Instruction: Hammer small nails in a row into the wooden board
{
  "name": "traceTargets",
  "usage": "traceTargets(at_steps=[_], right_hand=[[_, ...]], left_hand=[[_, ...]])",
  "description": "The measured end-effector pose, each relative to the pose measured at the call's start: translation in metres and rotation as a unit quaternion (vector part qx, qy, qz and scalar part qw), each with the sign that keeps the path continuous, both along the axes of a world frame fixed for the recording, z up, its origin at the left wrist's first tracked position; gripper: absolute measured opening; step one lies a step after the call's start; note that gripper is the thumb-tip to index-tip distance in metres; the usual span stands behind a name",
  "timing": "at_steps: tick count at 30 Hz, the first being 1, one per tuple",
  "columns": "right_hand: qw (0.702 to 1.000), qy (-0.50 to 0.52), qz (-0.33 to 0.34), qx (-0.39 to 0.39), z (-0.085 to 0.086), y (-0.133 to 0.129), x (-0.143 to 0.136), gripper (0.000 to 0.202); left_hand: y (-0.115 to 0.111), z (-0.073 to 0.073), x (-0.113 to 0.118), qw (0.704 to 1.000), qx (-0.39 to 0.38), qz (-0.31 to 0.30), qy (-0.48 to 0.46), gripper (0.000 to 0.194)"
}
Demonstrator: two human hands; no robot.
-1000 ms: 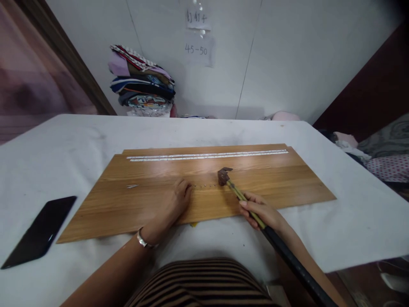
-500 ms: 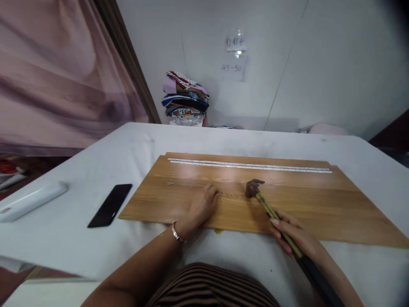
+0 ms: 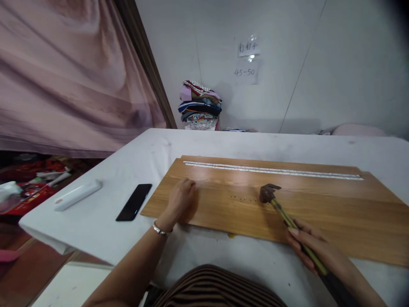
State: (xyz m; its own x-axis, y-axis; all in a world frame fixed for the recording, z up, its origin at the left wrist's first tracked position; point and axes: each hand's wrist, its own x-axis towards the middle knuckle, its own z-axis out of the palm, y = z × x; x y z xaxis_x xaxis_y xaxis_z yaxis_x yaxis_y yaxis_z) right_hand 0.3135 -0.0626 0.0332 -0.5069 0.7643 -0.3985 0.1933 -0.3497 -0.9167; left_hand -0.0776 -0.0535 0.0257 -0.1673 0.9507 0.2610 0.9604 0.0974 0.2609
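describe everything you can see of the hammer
The claw hammer has a rusty-looking, dark brown head, apparently metal, with a claw pointing up and to the right. Its slim yellow-green handle has dark marks and ends in a black grip, which runs out of view. It slants toward the person, the right hand wrapped around the yellow-green part. The head is over the wood-grain board, right of some small nail-like dots; whether it touches the board is unclear.

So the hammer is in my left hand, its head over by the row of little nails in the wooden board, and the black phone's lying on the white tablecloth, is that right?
Not quite: the head view shows the claw hammer in your right hand. The rest stands.
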Motion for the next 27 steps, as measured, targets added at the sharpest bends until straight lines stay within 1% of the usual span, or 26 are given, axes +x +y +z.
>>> traceTargets(at_steps=[1, 4, 6, 8, 11, 17, 19, 21, 24, 27], right_hand=[[1.000, 0.002, -0.002, -0.001, 0.000, 0.000, 0.000, 0.042], [1.000, 0.002, -0.009, -0.002, 0.001, 0.000, -0.001, 0.042], [1.000, 0.001, -0.013, -0.001, 0.002, 0.000, -0.002, 0.043], [1.000, 0.001, -0.017, 0.001, 0.003, 0.000, -0.003, 0.043], [1.000, 0.004, -0.022, -0.001, 0.004, -0.002, -0.004, 0.041], [0.999, 0.018, -0.029, -0.005, 0.005, -0.003, -0.004, 0.040], [0.999, 0.018, -0.032, -0.005, 0.005, -0.003, -0.004, 0.040], [0.999, 0.017, -0.035, -0.003, 0.006, -0.003, -0.004, 0.040], [0.999, 0.017, -0.036, -0.002, 0.007, -0.003, -0.004, 0.040], [0.999, 0.022, -0.033, 0.003, 0.008, -0.003, -0.004, 0.040]], left_hand=[[0.000, 0.001, -0.011, 1.000, 0.000, 0.013, 0.025, 0.023], [0.002, 0.001, -0.036, 0.995, -0.034, 0.010, 0.088, 0.028], [0.004, -0.001, -0.046, 0.993, -0.048, 0.015, 0.109, 0.030], [0.006, -0.004, -0.051, 0.991, -0.058, 0.014, 0.120, 0.030], [0.008, -0.006, -0.047, 0.990, -0.072, -0.006, 0.122, 0.027], [0.012, -0.006, -0.014, 0.987, -0.085, -0.061, 0.118, 0.025], [0.014, -0.004, -0.006, 0.988, -0.089, -0.074, 0.104, 0.025], [0.015, -0.002, -0.002, 0.990, -0.094, -0.071, 0.074, 0.026], [0.015, 0.003, -0.003, 0.995, -0.088, -0.048, 0.030, 0.027], [0.014, 0.008, -0.004, 0.996, -0.079, -0.041, 0.014, 0.026]])
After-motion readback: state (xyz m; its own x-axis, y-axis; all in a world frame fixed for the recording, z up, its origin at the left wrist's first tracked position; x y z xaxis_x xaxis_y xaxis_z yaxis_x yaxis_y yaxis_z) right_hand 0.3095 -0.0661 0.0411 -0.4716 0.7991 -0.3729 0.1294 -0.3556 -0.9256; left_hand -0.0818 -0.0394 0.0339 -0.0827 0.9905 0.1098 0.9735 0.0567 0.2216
